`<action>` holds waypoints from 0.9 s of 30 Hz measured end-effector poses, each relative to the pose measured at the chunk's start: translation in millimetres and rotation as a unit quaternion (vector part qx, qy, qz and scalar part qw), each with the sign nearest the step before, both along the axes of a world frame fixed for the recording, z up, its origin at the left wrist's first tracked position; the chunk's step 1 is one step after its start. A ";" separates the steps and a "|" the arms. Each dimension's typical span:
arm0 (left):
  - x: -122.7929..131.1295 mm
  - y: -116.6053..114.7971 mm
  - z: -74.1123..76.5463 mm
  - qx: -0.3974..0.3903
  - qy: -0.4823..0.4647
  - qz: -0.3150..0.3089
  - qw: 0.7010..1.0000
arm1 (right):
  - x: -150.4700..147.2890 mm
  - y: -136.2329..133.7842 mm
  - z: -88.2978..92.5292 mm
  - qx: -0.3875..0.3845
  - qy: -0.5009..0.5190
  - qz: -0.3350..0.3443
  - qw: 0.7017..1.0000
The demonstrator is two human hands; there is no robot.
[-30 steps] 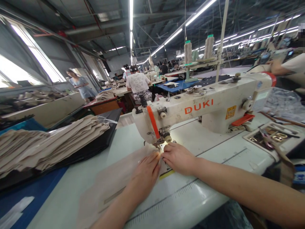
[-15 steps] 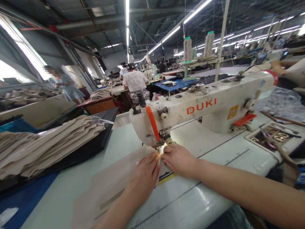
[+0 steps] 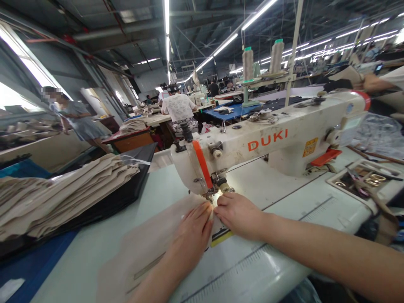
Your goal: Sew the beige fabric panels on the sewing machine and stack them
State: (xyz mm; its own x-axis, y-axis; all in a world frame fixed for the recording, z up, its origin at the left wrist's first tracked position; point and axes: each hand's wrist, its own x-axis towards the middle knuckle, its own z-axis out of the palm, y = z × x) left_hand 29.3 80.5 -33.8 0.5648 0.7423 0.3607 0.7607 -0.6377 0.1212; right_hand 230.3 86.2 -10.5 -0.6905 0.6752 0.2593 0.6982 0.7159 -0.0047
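Observation:
A pale beige fabric piece [image 3: 151,237] with a narrow slit-like strip lies on the machine bed, its edge under the needle area of a white sewing machine [image 3: 233,143] marked DUKI. My left hand [image 3: 191,233] rests flat on this fabric, fingers stretched toward the presser foot. Just right of the needle, my right hand [image 3: 238,214] has its fingers closed in a pinch at the fabric's edge. The fingertips of both hands nearly meet, and they hide the stitching spot. Lamp light falls on the fingertips.
Stacked beige fabric pieces [image 3: 78,193] lie on black material at the left. A parts tray [image 3: 362,198] with scissors and metal rings sits at the right. Thread cones [image 3: 248,64] stand behind the machine. A person [image 3: 78,118] stands at the left; others sit farther back.
Both hands hold nearly the same place by the needle, with the fabric barely shifted. The standing person at the left has moved and now leans toward the left.

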 end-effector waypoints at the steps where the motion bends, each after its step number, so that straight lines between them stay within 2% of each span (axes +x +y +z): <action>1: 0.0 0.2 -0.1 -0.004 0.002 0.002 1.000 | -0.1 0.5 0.0 0.001 -0.001 0.000 1.000; 7: 0.0 8.9 1.5 -0.033 0.015 0.028 0.999 | -0.5 3.9 -1.0 0.010 -0.009 0.010 1.000; 16: 1.0 17.8 7.0 -0.040 0.026 0.029 0.998 | 0.5 2.5 -0.4 0.010 0.011 0.001 1.000; 19: -7.8 1.4 8.1 -0.050 0.047 0.044 0.997 | 1.3 -1.9 1.9 0.015 0.035 0.010 0.999; 24: -31.9 -54.7 10.9 -0.068 0.068 0.040 0.995 | 3.3 -6.0 -3.3 0.013 0.094 0.053 0.994; 27: -45.3 -84.7 20.4 0.012 0.036 0.072 0.997 | 4.6 -6.4 -7.3 0.003 0.115 0.077 0.990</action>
